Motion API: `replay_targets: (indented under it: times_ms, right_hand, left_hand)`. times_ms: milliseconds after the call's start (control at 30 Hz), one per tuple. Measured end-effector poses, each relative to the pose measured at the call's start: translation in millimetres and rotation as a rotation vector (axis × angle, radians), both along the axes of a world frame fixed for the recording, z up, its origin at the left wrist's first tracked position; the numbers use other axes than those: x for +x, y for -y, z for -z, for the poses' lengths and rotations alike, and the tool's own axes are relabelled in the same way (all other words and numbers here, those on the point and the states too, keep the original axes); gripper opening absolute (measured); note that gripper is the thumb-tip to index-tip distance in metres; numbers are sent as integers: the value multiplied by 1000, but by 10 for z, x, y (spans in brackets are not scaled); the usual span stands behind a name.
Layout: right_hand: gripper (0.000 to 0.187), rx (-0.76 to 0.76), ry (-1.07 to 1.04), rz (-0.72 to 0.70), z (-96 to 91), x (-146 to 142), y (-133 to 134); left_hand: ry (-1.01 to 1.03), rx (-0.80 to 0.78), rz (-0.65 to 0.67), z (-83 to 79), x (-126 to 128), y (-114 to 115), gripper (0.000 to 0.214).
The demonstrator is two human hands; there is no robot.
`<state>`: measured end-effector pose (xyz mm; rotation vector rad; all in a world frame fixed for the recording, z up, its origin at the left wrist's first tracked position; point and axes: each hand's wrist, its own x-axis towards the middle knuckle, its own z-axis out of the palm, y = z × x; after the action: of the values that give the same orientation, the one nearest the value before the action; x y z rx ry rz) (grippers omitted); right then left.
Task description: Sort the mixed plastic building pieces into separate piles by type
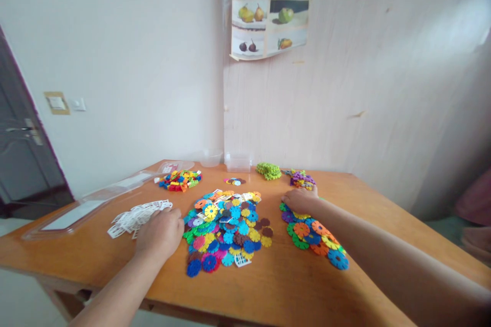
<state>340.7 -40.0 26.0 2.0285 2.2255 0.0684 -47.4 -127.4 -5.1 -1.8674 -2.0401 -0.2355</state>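
A large mixed pile of notched plastic snowflake discs (pixel 230 235) lies mid-table, with some white lattice pieces (pixel 242 259) among them. My left hand (pixel 161 230) rests between this pile and a heap of white lattice pieces (pixel 134 217), closest to the white heap. Its fingers are curled under, and whatever they hold is hidden. Reaching across, my right hand (pixel 301 200) is at the far end of a smaller pile of larger snowflake discs (pixel 312 235). The fingers there look bent and pressed together over the discs; what lies in them cannot be made out.
Red, yellow and blue bricks (pixel 180 180) lie back left, beside flat clear plastic lids (pixel 95 204). Behind are a few small discs (pixel 235 181), a clear box (pixel 238 162), green pieces (pixel 268 170) and purple pieces (pixel 301 179). The wooden table (pixel 268 296) meets the wall.
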Motion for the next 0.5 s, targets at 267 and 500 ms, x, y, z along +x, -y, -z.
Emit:
replay_targets:
  times_ms: [267,500]
  right_hand:
    - [44,18,-3,30,-2,-33,-25]
    - [42,42,-33,26,2,-6,-100]
  left_hand:
    - [2,-10,7,-8,8,7,28]
    - [-7,17,16,28,-11,9,29]
